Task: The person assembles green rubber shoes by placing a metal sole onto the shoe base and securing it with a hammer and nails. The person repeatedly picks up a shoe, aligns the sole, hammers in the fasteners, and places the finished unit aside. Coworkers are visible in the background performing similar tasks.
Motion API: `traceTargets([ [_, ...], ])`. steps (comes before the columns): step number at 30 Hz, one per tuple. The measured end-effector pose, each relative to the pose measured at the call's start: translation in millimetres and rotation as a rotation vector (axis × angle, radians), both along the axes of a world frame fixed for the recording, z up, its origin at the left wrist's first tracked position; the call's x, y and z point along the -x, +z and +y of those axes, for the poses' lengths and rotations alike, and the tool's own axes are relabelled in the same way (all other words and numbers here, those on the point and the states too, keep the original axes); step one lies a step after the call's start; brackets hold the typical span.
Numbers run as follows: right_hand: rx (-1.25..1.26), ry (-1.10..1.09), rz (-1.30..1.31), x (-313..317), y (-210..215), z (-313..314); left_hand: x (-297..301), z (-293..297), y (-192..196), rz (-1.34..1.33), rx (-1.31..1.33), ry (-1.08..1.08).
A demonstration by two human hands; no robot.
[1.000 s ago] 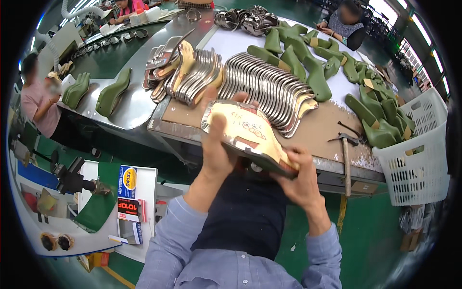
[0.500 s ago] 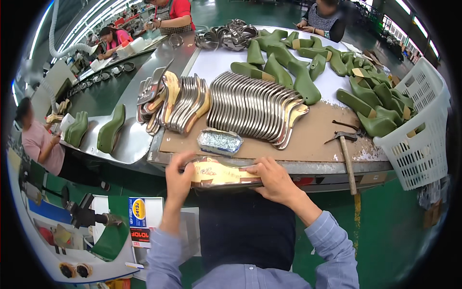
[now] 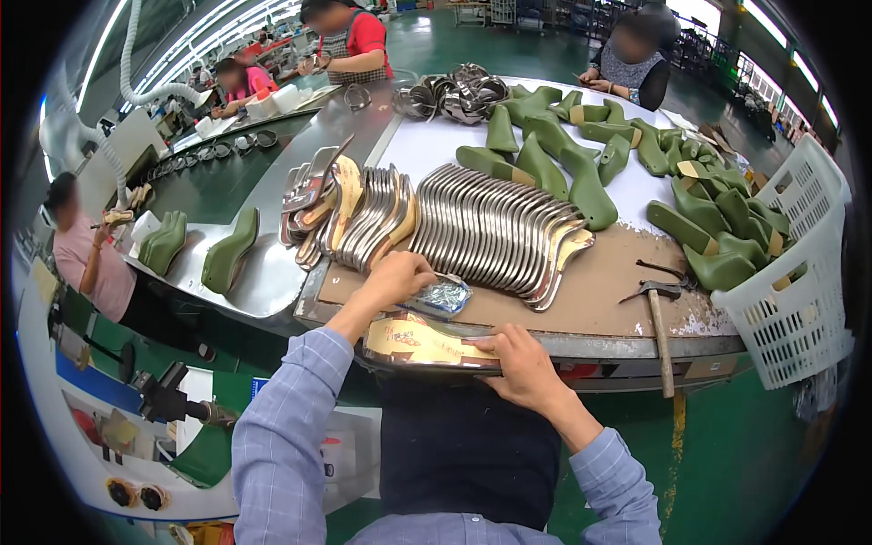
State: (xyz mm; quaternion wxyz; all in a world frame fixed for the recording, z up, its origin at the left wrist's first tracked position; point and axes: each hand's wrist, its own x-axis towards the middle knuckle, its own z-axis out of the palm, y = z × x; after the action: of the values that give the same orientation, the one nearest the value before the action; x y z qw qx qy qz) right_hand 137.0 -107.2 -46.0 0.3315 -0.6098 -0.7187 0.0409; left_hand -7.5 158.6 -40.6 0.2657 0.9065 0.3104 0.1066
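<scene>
two hands (image 3: 527,371), one shoe last (image 3: 425,343), one hammer (image 3: 660,341)

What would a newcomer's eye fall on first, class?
Probably the green lasts on the table, far right, beside a white basket. Next, the row of silvery soles at its middle. Nearest, the right hand holds a yellow-faced sole; the left hand is at a box beyond it.

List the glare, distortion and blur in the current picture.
Head view: ceiling lights burn out white, curved metal pieces glint; head view: the workbench edge bows, faces are blurred, the right hand and tan sole look fairly sharp.
</scene>
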Motion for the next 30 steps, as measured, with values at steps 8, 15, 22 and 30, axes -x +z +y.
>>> traceTargets([
  [8, 0.002, -0.002, 0.004, -1, 0, -2, -2, -41, 34, -0.283, 0.07, 0.075],
  [15, 0.043, 0.014, 0.043, -9, -7, -7, 3, -142, 46, -0.398, 0.208, -0.184],
  [22, 0.011, -0.754, -0.235, -122, -16, -88, -3, -146, 45, -0.267, 0.374, -0.082],
  [30, 0.455, -1.016, -0.218, -190, -16, -143, -23, -146, 47, 0.144, 0.189, -0.028],
])
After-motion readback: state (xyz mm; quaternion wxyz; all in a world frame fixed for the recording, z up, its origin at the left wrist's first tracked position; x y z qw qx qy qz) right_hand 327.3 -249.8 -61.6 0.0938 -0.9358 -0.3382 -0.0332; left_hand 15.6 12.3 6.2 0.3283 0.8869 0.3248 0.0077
